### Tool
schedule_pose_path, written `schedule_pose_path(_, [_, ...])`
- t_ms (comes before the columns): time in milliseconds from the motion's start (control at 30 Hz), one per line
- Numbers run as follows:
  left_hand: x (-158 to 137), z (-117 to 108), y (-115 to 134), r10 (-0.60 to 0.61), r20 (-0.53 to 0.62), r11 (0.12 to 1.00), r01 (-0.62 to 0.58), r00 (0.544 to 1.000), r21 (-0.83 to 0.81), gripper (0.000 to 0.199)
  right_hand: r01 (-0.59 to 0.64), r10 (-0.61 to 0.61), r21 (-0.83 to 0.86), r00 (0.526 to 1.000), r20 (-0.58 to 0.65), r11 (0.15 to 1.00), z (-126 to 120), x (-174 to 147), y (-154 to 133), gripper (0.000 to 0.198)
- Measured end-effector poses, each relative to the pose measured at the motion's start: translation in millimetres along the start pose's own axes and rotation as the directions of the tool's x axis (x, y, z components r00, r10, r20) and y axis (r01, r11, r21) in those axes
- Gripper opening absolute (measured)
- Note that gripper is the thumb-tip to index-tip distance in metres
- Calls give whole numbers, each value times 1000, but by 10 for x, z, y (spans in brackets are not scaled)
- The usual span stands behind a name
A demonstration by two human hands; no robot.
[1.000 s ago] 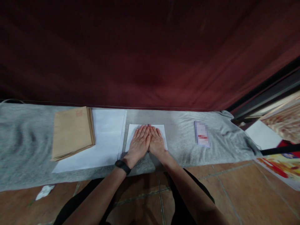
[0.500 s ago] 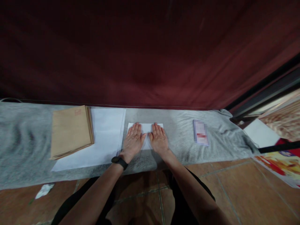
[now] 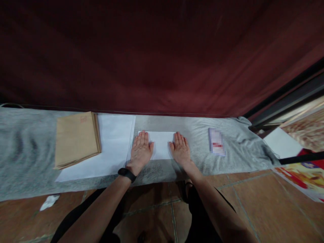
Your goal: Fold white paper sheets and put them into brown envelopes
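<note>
I see the left hand and right hand lying flat and apart, thumbs spread inward, over opposite ends of white paper between the grey-draped counter's long edges.

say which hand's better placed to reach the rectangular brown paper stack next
The left hand, probably: it lies nearer the stack; the right hand covers the right end of the white rectangular paper.

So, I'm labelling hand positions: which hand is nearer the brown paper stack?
Left. The left hand lies on the small white paper at its left end, right of the brown stack and apart from it; the right hand is farther right, at the paper's other end.
</note>
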State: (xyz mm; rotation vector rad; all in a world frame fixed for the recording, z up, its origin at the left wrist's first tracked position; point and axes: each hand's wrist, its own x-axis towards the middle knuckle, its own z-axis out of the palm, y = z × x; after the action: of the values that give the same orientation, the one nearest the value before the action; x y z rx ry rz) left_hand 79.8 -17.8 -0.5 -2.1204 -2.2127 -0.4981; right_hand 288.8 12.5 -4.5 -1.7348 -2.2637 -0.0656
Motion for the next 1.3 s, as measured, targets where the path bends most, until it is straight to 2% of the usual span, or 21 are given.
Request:
schedule_pose_path(133, [-14, -9, 34, -5, -17, 999, 6, 1000, 34, 65, -18, 19, 24, 999, -33, 1000, -92, -16, 6, 60])
schedule_pose_path(300, [-20, -70, 86, 5, -6, 998, -5, 1000, 64, 64, 167, -165, 176, 986, -29, 970, -182, -98, -281, 60])
schedule_pose_path(400, [-20, -117, 103, 36, 14, 997, -37, 999, 69, 62, 254, -265, 227, 964, 19, 940, -130, -198, -490, 58])
schedule_pose_path(467, [-21, -134, 107, 52, 29, 996, -54, 998, 71, 60, 272, -286, 219, 957, 34, 937, -83, -252, -567, 55])
schedule_pose_path(700, [-36, -125, 67, 39, 53, 999, -41, 998, 25, 59, 255, -261, 155, 965, 20, 954, -69, -266, -457, 55])
schedule_pose_path(1133, [-118, -137, -186, 53, -23, 999, -53, 998, 4, 63, 134, -142, 80, 984, 104, 988, -135, -238, -148, 61])
schedule_pose_path(1233, [-131, -138, -181, 44, -52, 999, -44, 998, -4, 63, 128, -135, 70, 984, 120, 989, -146, -231, -126, 62])
schedule_pose_path(1300, [-133, -144, -115, 87, -59, 996, -89, 994, -27, 63, 126, -133, 63, 983, 124, 990, -148, -231, -132, 61])
